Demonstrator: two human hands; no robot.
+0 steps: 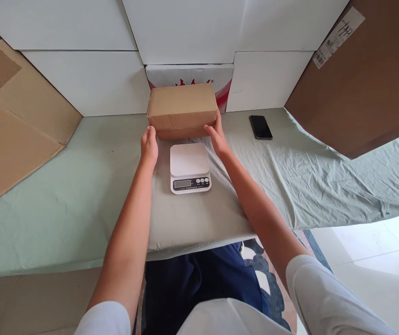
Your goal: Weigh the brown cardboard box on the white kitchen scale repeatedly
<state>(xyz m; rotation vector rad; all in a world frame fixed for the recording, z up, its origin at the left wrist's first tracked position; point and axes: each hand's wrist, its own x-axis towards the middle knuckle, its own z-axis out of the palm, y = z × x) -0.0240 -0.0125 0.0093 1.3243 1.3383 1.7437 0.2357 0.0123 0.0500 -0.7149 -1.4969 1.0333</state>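
Observation:
A closed brown cardboard box [183, 103] is gripped at both ends, near the back of the table. My left hand [149, 145] is closed on its lower left corner. On the right end, my right hand [216, 134] grips it with the thumb on the front face and the other fingers mostly hidden. Just in front of the box lies a white digital kitchen scale [189, 160], with a small display and several buttons facing me. Nothing rests on its platform. Whether the box touches the table or hangs a little above it, I cannot tell.
A black smartphone [260, 127] lies on the green tablecloth [81, 186] to the right. Large cardboard panels stand at the left [18, 116] and right [356, 79]. White boxes [189, 30] form a wall behind, with a red-printed white box [225, 88] at its foot.

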